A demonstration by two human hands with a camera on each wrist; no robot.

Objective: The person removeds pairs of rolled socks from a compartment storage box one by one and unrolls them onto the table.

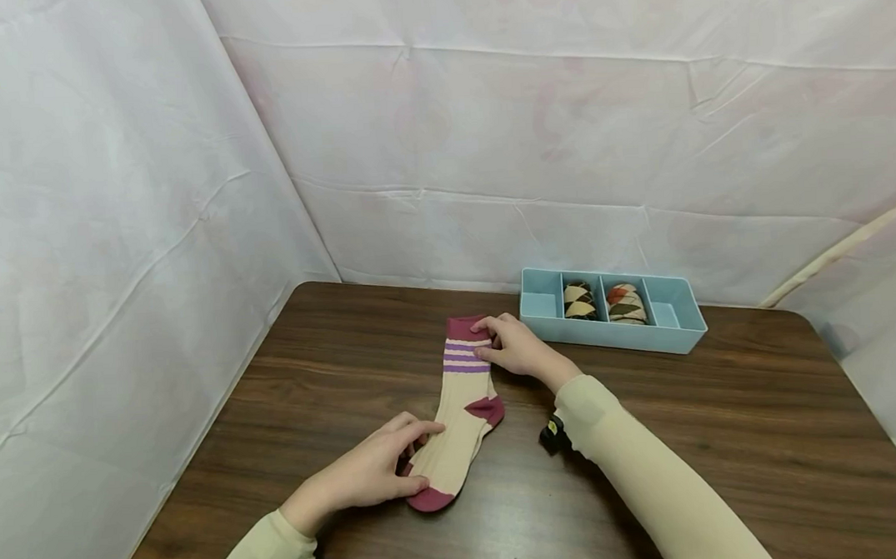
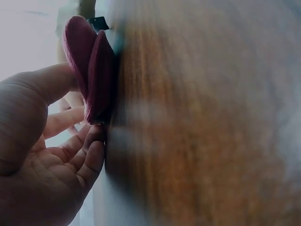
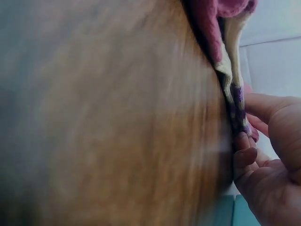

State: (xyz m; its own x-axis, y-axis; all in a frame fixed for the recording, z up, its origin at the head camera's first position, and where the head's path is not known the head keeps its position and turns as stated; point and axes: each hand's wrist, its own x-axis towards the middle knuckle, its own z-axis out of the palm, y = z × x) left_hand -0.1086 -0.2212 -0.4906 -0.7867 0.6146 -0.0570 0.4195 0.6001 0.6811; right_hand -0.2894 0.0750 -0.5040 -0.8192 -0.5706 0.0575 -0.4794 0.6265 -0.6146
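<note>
A pair of cream socks (image 1: 461,396), one laid over the other, lies flat on the table with maroon cuffs, heels and toes and purple stripes. At the toe end, my left hand (image 1: 377,466) rests its thumb and index finger on the upper sock. The left wrist view shows the two maroon toes (image 2: 91,66) stacked, the thumb touching the upper one and other fingers bent near the table. My right hand (image 1: 522,347) touches the striped cuff end from the right. In the right wrist view its thumb lies on the purple stripes (image 3: 238,101), fingertips by the sock edge.
A light-blue divided box (image 1: 608,332) stands at the back right, close to my right hand. Its two middle compartments hold a rolled black-and-cream patterned sock (image 1: 580,301) and a rolled orange, green and cream one (image 1: 626,305). White cloth (image 1: 487,144) hangs behind the dark wooden table (image 1: 331,360).
</note>
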